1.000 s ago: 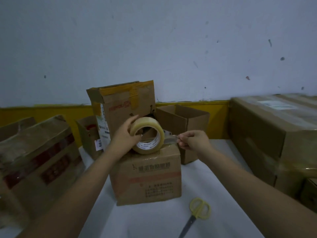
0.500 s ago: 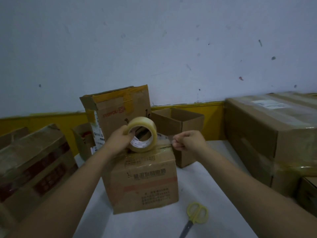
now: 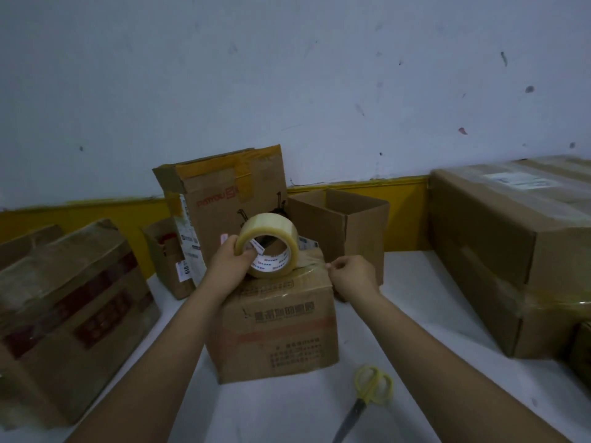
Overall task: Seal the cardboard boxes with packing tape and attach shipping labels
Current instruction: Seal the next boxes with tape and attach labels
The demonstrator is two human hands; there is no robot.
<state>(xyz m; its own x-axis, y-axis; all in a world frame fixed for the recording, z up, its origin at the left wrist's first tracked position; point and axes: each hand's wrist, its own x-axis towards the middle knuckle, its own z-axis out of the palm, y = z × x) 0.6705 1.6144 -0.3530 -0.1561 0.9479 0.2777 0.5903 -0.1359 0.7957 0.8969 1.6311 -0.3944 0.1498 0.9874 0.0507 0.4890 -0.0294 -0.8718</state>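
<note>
A small printed cardboard box (image 3: 278, 327) stands in the middle of the white table. My left hand (image 3: 231, 263) grips a roll of clear packing tape (image 3: 268, 244) upright on the box's top. A short strip of tape runs from the roll to the box's right top edge. My right hand (image 3: 350, 274) pinches the free end of that strip at the box's right corner. Yellow-handled scissors (image 3: 367, 396) lie on the table in front of the box, to the right.
A tall taped box (image 3: 230, 199) and an open empty box (image 3: 345, 219) stand behind. A large sealed box with a label (image 3: 518, 251) fills the right side. More boxes (image 3: 70, 311) crowd the left. The wall is close behind.
The roll has come down from above the box to rest on its top. My right hand has drawn the tape end down to the box's right edge.
</note>
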